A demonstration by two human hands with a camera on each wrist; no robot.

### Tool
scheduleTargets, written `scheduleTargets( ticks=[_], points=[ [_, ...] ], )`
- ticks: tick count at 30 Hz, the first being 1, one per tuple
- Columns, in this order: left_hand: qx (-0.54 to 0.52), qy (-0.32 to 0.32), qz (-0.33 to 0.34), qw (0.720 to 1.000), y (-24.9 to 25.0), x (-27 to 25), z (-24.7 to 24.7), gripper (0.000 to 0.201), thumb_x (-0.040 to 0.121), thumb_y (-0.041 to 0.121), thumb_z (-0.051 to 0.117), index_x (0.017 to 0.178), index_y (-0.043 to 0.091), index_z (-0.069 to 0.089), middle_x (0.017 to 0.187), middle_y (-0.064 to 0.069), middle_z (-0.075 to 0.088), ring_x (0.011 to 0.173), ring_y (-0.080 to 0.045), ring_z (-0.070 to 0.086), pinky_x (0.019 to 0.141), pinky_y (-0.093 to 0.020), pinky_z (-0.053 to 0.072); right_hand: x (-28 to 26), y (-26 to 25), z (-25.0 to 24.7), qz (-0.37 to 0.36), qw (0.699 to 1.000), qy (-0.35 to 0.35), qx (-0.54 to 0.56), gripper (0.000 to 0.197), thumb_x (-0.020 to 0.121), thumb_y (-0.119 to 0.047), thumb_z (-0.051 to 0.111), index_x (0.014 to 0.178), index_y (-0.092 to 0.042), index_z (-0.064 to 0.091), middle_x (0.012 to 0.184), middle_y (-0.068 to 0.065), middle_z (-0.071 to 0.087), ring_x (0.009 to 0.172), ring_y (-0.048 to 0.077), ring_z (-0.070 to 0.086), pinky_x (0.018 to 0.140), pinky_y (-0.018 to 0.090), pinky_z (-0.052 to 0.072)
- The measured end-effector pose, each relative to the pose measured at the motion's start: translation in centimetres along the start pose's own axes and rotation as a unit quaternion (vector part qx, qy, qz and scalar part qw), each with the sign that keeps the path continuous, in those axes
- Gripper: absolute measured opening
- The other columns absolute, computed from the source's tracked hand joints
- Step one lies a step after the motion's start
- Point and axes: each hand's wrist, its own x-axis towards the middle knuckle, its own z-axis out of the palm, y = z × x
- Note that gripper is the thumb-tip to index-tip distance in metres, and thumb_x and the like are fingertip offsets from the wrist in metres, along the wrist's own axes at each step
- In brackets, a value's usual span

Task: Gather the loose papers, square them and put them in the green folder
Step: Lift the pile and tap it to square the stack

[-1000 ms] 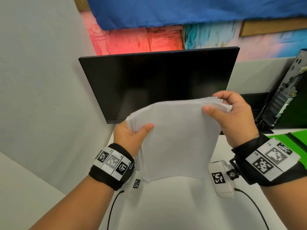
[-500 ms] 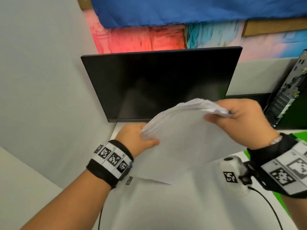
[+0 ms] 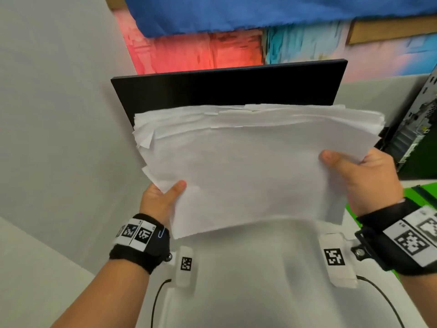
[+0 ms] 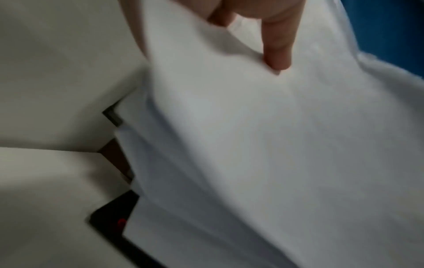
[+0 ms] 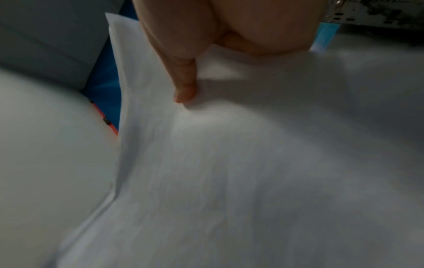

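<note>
A thick stack of white papers (image 3: 255, 166) hangs in the air above the white desk, its far edges ragged and uneven. My left hand (image 3: 163, 197) pinches the stack's left side, thumb on top and the fingers hidden beneath. My right hand (image 3: 359, 176) grips the right side the same way. Both wrist views are filled with the papers (image 4: 263, 154) (image 5: 241, 172), a thumb pressed on the top sheet in each. A strip of the green folder (image 3: 425, 200) shows on the desk at the far right, behind my right wrist.
A black monitor (image 3: 227, 88) stands right behind the stack. A grey partition wall (image 3: 59, 126) closes off the left. An open computer case (image 3: 418, 129) stands at the far right. The white desk (image 3: 248, 280) lies below my hands.
The stack has swung from a slanted hold with its edge turned up to flat and wide, facing me. Both hands have moved apart and lower along its sides.
</note>
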Motion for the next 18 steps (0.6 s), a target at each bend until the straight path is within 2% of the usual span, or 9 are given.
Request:
scheduleTargets(
  ticks=[1,4,6,8,10,12,13,16,18],
  points=[
    [0.013,0.02,0.021,1.0,-0.2,-0.2,0.3,0.021,0.075,0.002,0.07,0.093,0.014,0.067,0.086,-0.004,0.075,0.082,-0.024,0.071,0.078,-0.037,0.056,-0.2,0.6,-0.1,-0.004,1.0,0.003,-0.002,0.022,0.078,-0.004,0.065,0.085,-0.024,0.069,0.076,-0.024,0.072,0.071,-0.005,0.067,0.065,0.012,0.051],
    [0.049,0.03,0.046,0.997,-1.1,-1.3,0.9,0.027,0.073,-0.004,0.07,0.084,0.02,0.066,0.068,0.009,0.075,0.066,-0.007,0.071,0.06,-0.021,0.056,-1.4,3.4,-0.2,0.019,0.998,0.004,-0.054,0.03,0.076,0.003,0.066,0.092,-0.023,0.063,0.072,-0.033,0.068,0.069,-0.014,0.063,0.063,0.003,0.047],
    [0.101,0.034,0.032,0.994,-2.4,-2.0,1.2,0.026,0.072,0.0,0.073,0.079,0.023,0.065,0.065,0.009,0.072,0.064,-0.008,0.068,0.055,-0.015,0.053,-2.5,6.0,-0.1,0.071,0.994,0.009,-0.086,0.025,0.076,0.002,0.068,0.093,-0.017,0.065,0.066,-0.032,0.067,0.063,-0.013,0.062,0.06,0.003,0.047],
    [0.163,0.041,0.016,0.986,-3.5,-2.7,1.6,0.02,0.073,0.007,0.074,0.077,0.023,0.063,0.073,0.008,0.066,0.07,-0.012,0.061,0.063,-0.019,0.049,-3.5,7.9,-0.2,0.127,0.988,0.016,-0.082,0.02,0.079,-0.001,0.067,0.085,-0.02,0.068,0.065,-0.025,0.07,0.061,-0.008,0.063,0.059,0.007,0.05],
    [0.181,0.066,-0.007,0.981,-4.2,-2.8,1.6,0.018,0.074,0.011,0.075,0.082,0.021,0.062,0.076,0.006,0.063,0.075,-0.015,0.059,0.075,-0.024,0.043,-3.6,8.8,-0.4,0.152,0.985,0.03,-0.076,0.022,0.08,-0.005,0.067,0.082,-0.027,0.068,0.071,-0.012,0.073,0.07,0.002,0.066,0.068,0.017,0.053],
    [0.158,0.072,-0.003,0.985,-4.1,-2.6,1.4,0.022,0.073,0.01,0.075,0.084,0.024,0.061,0.08,0.007,0.063,0.076,-0.014,0.06,0.075,-0.025,0.043,-3.1,8.6,-0.6,0.158,0.984,0.043,-0.071,0.019,0.079,-0.006,0.068,0.088,-0.023,0.069,0.083,-0.003,0.071,0.079,0.015,0.066,0.074,0.026,0.053],
    [0.15,0.066,0.016,0.986,-3.9,-2.6,1.3,0.026,0.074,0.009,0.074,0.084,0.029,0.06,0.083,0.007,0.064,0.078,-0.012,0.061,0.073,-0.024,0.046,-2.8,8.4,-0.8,0.155,0.985,0.043,-0.068,0.019,0.078,-0.006,0.068,0.088,-0.022,0.068,0.083,-0.001,0.071,0.078,0.016,0.066,0.071,0.025,0.053],
    [0.106,0.05,0.08,0.99,-2.9,-2.4,1.2,0.034,0.078,0.006,0.068,0.09,0.035,0.056,0.09,0.013,0.065,0.079,-0.005,0.065,0.065,-0.014,0.052,-2.1,7.9,-1.1,0.138,0.988,0.022,-0.07,0.022,0.077,-0.006,0.069,0.081,-0.028,0.067,0.078,-0.008,0.069,0.064,-0.003,0.064,0.06,0.016,0.052],
    [0.089,0.041,0.107,0.989,-2.3,-2.3,1.4,0.034,0.082,0.004,0.063,0.088,0.037,0.057,0.095,0.016,0.067,0.083,-0.001,0.065,0.073,-0.018,0.054,-2.1,7.8,-1.2,0.134,0.989,0.001,-0.07,0.022,0.077,-0.008,0.07,0.084,-0.029,0.067,0.086,-0.005,0.067,0.062,-0.007,0.062,0.056,0.011,0.049]
  ],
)
